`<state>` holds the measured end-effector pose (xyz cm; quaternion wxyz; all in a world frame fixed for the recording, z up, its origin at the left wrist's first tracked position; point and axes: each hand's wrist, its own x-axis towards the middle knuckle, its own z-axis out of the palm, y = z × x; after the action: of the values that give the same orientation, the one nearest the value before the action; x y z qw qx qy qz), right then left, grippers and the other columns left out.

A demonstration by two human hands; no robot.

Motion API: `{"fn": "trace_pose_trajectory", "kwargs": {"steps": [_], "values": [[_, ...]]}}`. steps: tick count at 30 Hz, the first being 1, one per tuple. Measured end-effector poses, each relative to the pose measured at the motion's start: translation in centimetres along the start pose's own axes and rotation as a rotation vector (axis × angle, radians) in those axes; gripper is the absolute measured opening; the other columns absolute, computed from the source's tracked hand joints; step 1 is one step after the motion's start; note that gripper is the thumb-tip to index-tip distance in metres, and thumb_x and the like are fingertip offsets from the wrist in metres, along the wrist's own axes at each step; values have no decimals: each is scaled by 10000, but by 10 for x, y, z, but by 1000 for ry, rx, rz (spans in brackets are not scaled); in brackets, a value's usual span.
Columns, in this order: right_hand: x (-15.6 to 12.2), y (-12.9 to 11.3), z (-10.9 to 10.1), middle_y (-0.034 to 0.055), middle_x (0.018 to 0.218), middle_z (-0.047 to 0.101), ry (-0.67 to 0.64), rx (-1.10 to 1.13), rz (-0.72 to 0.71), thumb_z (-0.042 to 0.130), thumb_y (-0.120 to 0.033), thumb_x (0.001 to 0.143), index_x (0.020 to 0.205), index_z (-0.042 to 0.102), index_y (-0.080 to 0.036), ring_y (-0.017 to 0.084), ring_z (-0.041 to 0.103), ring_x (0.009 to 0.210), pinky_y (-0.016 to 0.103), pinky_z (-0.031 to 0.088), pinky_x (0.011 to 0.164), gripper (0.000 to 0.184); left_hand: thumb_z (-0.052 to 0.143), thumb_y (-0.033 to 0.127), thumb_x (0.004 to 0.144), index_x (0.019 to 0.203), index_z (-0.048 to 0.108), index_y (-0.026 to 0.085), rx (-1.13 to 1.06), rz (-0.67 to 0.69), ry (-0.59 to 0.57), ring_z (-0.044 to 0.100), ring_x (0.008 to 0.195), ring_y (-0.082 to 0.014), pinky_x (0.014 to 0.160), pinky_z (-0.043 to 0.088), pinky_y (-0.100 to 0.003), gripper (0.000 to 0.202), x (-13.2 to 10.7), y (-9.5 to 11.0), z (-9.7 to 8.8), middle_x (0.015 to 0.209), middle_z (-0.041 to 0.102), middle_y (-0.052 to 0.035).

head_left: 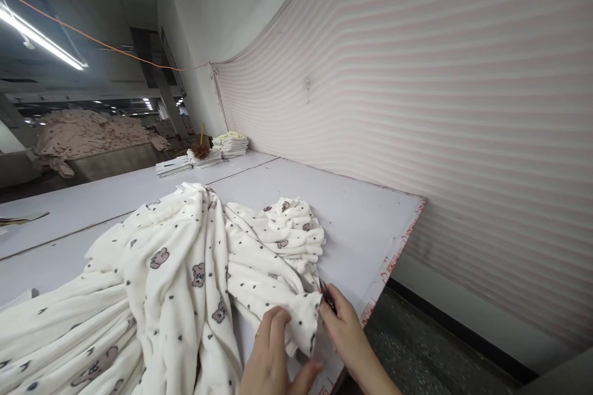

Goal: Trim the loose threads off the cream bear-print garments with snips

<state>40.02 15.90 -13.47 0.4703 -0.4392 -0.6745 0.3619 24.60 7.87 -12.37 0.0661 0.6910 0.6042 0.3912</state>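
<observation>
A heap of white fabric (185,284) printed with small bears and hearts lies across the pale table (356,222). My left hand (273,358) pinches the fabric's near edge between thumb and fingers. My right hand (343,327) is closed round a small dark tool (327,295), perhaps thread snips, whose tip touches that same fabric edge at the table's near corner.
A pink-striped cloth (417,105) hangs as a wall to the right. Stacks of folded pieces (229,145) and a small brush (201,149) sit at the table's far end. A mound of beige fabric (88,133) lies on another table at far left. Dark floor (417,352) runs below the table's edge.
</observation>
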Motion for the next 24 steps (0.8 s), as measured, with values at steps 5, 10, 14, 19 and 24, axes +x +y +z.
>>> {"fn": "trace_pose_trajectory", "kwargs": {"steps": [5,10,14,19,24], "values": [[-16,-14,-9,8,732,662,1,52,77,471,-334,918,855,598,-207,186,644,715,235,500,626,190,389,26,815,884,490,214,0,157,142,546,954,-227,807,479,-353,225,10,4,11,1027,516,-95],[-29,-28,-27,61,1061,630,-62,-188,19,542,-316,873,1064,601,-258,208,648,900,260,523,744,208,379,15,826,863,457,216,-32,227,179,536,861,-205,722,451,-309,219,8,-2,-9,957,547,-71],[-41,-36,-25,37,964,668,-133,-209,-56,499,-320,909,1121,620,-313,185,673,808,194,521,581,245,379,6,823,849,454,213,-82,253,149,529,859,-198,735,435,-313,221,7,-5,-11,936,563,-56],[-48,-30,-11,53,946,700,-15,-175,-103,521,-367,901,1104,639,-285,198,689,843,217,557,676,249,395,4,810,863,450,208,-92,264,134,532,863,-186,729,443,-296,218,7,-11,-16,962,568,-59],[-43,-36,-2,50,1042,681,2,-97,-126,556,-366,885,1287,526,-338,180,696,865,191,567,690,404,420,-36,773,893,460,202,-69,373,115,558,873,-187,741,468,-295,269,12,-16,-25,976,605,-64]]}}
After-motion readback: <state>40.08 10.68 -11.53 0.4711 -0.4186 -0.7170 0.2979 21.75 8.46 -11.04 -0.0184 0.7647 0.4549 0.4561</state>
